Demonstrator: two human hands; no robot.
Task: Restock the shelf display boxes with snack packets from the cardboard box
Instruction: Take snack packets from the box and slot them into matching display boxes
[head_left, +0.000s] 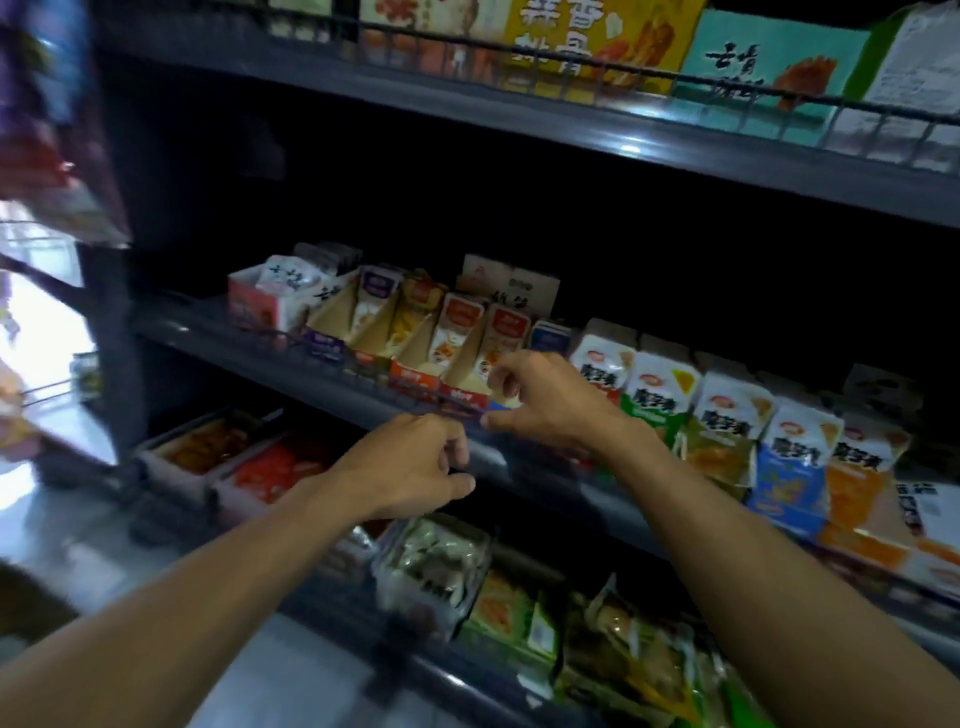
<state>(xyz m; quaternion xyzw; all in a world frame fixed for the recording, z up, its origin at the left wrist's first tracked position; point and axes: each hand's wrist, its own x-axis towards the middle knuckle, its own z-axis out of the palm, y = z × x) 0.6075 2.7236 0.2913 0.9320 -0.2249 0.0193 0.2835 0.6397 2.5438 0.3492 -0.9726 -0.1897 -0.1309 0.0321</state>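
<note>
Nearby, white packets (660, 387) read "魔字爽".

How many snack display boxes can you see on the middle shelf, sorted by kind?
pink-and-white cardboard box at the left end: 1
slant-cut cardboard boxes holding upright packets: 5
white-topped printed boxes beyond the right hand: 5
Total: 11. The dim far right of the shelf is too blurred to count.

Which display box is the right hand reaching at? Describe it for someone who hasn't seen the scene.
On the dark metal middle shelf, find the row of slanted cardboard display boxes. The right hand is at the blue-fronted display box, at the row's right end; its neighbours have red, orange and purple fronts.
</note>
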